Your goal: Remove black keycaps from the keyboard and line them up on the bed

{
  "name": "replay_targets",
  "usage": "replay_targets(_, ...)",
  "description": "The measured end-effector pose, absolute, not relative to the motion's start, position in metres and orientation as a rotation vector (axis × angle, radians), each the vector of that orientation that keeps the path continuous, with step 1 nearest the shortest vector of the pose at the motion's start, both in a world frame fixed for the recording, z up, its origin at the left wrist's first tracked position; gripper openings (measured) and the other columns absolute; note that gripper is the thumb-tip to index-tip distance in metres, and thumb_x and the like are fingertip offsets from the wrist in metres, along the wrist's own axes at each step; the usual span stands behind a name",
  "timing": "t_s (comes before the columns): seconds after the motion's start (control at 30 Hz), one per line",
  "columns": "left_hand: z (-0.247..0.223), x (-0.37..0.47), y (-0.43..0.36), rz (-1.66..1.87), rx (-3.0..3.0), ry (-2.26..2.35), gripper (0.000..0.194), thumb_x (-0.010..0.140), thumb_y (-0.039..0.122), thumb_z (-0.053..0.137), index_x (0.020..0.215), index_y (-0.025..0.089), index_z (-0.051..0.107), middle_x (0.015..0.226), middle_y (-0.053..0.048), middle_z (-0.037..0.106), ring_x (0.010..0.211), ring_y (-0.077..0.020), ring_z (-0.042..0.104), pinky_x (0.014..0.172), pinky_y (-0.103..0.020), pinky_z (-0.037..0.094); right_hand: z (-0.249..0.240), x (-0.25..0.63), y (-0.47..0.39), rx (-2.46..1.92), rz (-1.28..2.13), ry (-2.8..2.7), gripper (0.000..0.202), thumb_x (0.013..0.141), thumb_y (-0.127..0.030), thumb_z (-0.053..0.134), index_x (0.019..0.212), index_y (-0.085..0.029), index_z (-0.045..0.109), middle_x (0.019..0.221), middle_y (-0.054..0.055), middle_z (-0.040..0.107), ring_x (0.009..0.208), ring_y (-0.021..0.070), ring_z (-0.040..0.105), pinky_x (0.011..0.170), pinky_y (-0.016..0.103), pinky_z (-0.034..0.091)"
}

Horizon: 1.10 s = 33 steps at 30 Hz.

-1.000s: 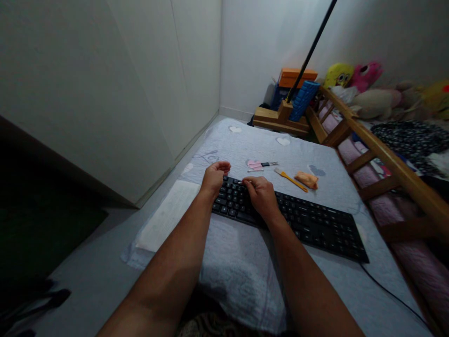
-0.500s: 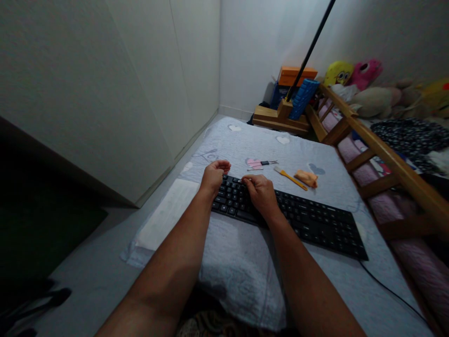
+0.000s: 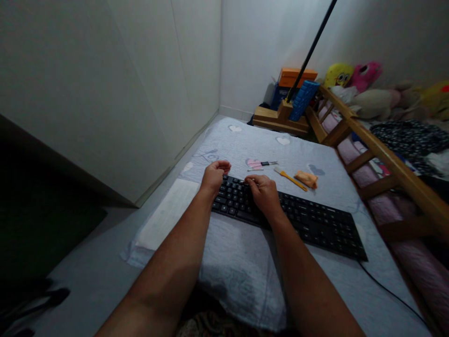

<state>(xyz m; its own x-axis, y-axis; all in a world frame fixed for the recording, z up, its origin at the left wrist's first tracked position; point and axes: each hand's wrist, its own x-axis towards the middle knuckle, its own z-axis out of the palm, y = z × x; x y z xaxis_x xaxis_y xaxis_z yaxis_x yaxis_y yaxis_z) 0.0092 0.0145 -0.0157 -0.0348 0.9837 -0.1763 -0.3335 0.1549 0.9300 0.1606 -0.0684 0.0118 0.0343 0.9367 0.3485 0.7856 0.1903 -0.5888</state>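
Note:
A black computer keyboard (image 3: 326,229) lies slantwise on the cloth-covered surface. At its far left corner is my left hand (image 3: 213,177), fingers stretched out together and the side of the hand against the keyboard's edge. My right hand (image 3: 263,189) is above the keyboard's upper left rows, thumb and fingers pinched on a thin cotton swab (image 3: 242,180). Only the swab's pale tip shows, close to the top row of keys; the fingers hide the rest.
Beyond the keyboard lie a slim pointed tool (image 3: 269,163), another thin white swab (image 3: 255,169), a yellow-handled brush (image 3: 293,180) and a bunched orange cloth (image 3: 306,179). A wooden rail (image 3: 382,135) runs along the right; a white cabinet (image 3: 147,93) stands left. The keyboard's cable (image 3: 389,288) trails right.
My right hand has shifted slightly to the right along the top rows, still pinching the cotton swab. The left hand stays at the keyboard's left corner.

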Motion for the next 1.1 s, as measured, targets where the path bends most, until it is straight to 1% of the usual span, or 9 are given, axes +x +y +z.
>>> replay_targets(0.3,-0.016,0.009,0.014,1.269,0.822,1.085,0.033,0.053,0.000,0.044,0.074,0.016,0.065,0.075,-0.003,0.069,0.079,-0.0141,0.065,0.095,-0.036,0.048,0.015,0.163,-0.069,-1.633,0.290,-1.766,0.024,0.090,-0.021,0.052,0.087,-0.022,0.076,0.090,0.007,0.076,0.089,0.0232,0.066,0.085,0.034,0.047)
replay_targets(0.6,-0.014,0.010,0.013,1.276,0.809,1.076,0.029,0.054,0.001,0.047,0.072,0.016,0.065,0.075,-0.003,0.069,0.077,-0.0139,0.064,0.094,-0.036,0.048,0.013,0.157,-0.069,-1.614,0.302,-1.785,0.023,0.091,-0.022,0.053,0.091,-0.022,0.076,0.092,0.007,0.076,0.092,0.0236,0.066,0.087,0.036,0.047)
replay_targets(0.93,-0.014,0.009,0.013,1.272,0.820,1.082,0.030,0.054,0.001,0.046,0.073,0.015,0.065,0.074,-0.003,0.069,0.076,-0.0138,0.064,0.094,-0.036,0.048,0.013,0.152,-0.069,-1.604,0.308,-1.830,0.023,0.090,-0.020,0.054,0.091,-0.022,0.077,0.091,0.006,0.076,0.089,0.0229,0.065,0.086,0.035,0.047)
replay_targets(1.1,-0.013,0.009,0.013,1.273,0.804,1.088,0.032,0.053,0.000,0.045,0.073,0.015,0.065,0.075,-0.004,0.069,0.077,-0.0137,0.064,0.093,-0.036,0.048,0.013,0.153,-0.069,-1.628,0.289,-1.849,0.023,0.090,-0.019,0.054,0.091,-0.021,0.076,0.091,0.008,0.076,0.090,0.0237,0.065,0.086,0.035,0.047)
